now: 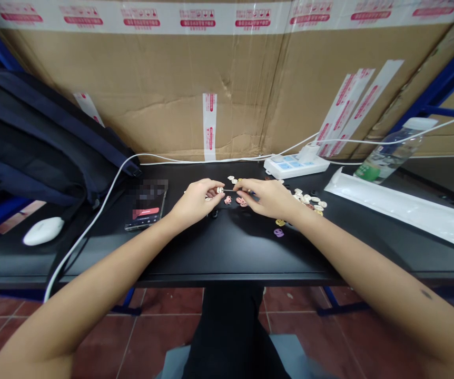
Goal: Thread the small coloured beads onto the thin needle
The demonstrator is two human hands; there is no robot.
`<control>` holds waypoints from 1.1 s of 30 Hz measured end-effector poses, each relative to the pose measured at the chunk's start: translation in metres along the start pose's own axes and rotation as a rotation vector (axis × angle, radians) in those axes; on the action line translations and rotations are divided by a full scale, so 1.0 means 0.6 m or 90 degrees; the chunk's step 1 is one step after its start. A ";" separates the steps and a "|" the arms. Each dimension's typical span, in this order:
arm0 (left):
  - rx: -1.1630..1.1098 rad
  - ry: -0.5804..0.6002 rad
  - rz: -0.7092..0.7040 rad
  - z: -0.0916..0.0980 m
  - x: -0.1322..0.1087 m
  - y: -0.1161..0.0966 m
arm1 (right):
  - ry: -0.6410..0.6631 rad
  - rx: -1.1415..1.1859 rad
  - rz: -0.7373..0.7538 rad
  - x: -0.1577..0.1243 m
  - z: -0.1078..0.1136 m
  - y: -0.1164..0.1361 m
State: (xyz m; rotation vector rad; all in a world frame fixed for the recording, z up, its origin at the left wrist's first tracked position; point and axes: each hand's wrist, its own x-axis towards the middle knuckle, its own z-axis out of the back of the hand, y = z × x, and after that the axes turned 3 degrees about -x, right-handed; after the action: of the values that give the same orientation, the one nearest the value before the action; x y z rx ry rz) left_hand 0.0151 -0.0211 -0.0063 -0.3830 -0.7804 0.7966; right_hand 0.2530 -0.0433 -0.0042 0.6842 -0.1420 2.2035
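Observation:
My left hand (199, 200) pinches a small cream-white piece (219, 190) between thumb and fingertips. Facing it, my right hand (264, 195) is closed on a thin, pale rod (229, 190) that reaches across to the white piece. Whether the rod passes through the piece is too small to tell. Below the fingers lie small pink pieces (227, 200), which look like flat charms with holes. More cream pieces (308, 199) are scattered beyond my right wrist. A purple piece (278, 232) and a yellow piece (279, 222) rest nearer the table's front.
On the black table (235, 252) a phone (147, 205) and a white case (43, 231) lie left, beside a dark backpack (45, 137). A power strip (296, 166) with a white cable, a bottle (388, 152) and a white plastic sleeve (401, 210) are right. Cardboard (151, 79) stands behind.

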 end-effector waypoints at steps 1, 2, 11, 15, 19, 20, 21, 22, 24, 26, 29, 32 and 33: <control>-0.002 -0.001 -0.001 0.000 0.000 0.000 | 0.000 0.003 0.000 0.000 0.000 -0.001; -0.003 -0.003 -0.001 0.000 0.000 -0.001 | -0.001 0.004 0.000 0.000 -0.001 -0.001; -0.009 -0.008 0.021 0.000 0.001 -0.003 | -0.033 -0.017 0.007 0.001 -0.002 0.001; 0.002 -0.010 0.025 0.002 0.000 -0.006 | -0.037 0.000 -0.021 0.001 -0.001 0.005; 0.014 -0.010 0.039 0.003 0.000 -0.006 | -0.045 -0.008 -0.029 0.001 0.000 0.004; 0.013 -0.009 0.039 0.003 0.000 -0.005 | -0.046 -0.010 -0.027 0.001 0.000 0.004; 0.012 -0.007 0.040 0.003 0.000 -0.004 | -0.046 -0.010 -0.026 0.000 0.000 0.003; 0.009 -0.005 0.040 0.003 0.000 -0.003 | -0.044 -0.009 -0.025 0.000 0.001 0.003; 0.007 0.000 0.042 0.002 0.000 -0.002 | -0.037 -0.006 -0.027 0.001 0.002 0.004; 0.012 0.009 0.045 0.001 -0.001 0.000 | -0.033 -0.003 -0.031 0.001 0.002 0.005; 0.023 0.030 0.048 0.000 0.000 0.001 | -0.035 0.006 -0.033 0.001 0.003 0.005; 0.028 0.047 0.049 0.000 0.001 0.001 | -0.034 0.014 -0.035 0.001 0.002 0.005; 0.027 0.050 0.047 0.000 0.001 0.001 | -0.034 0.015 -0.037 0.001 0.002 0.005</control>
State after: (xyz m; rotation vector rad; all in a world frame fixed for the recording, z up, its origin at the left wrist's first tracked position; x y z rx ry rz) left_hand 0.0152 -0.0203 -0.0067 -0.4049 -0.6788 0.8610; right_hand 0.2509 -0.0453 -0.0024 0.7516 -0.1211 2.1350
